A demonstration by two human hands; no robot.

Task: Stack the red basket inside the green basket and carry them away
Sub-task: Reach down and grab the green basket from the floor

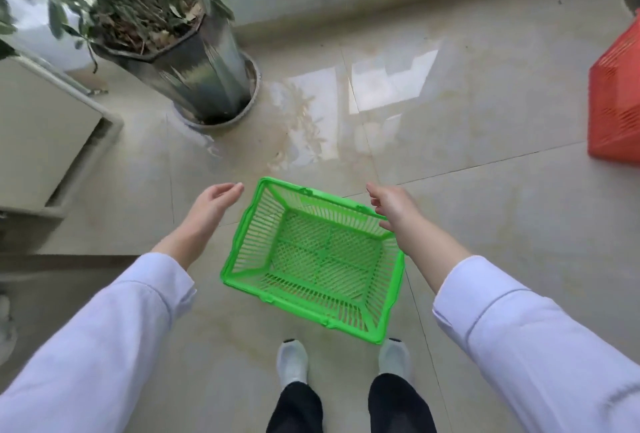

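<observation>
Green basket (313, 264) sits open-side up on the tiled floor (485, 224) just ahead of my shoes (292, 361), its slatted walls and mesh bottom bare. My left hand (211, 207) hovers beside its left rim, fingers loosely spread and holding nothing. My right hand (393, 207) hangs over the far right corner, open; whether it touches the rim I cannot tell. Red basket (616, 100) lies well apart, cut off by the right edge.
</observation>
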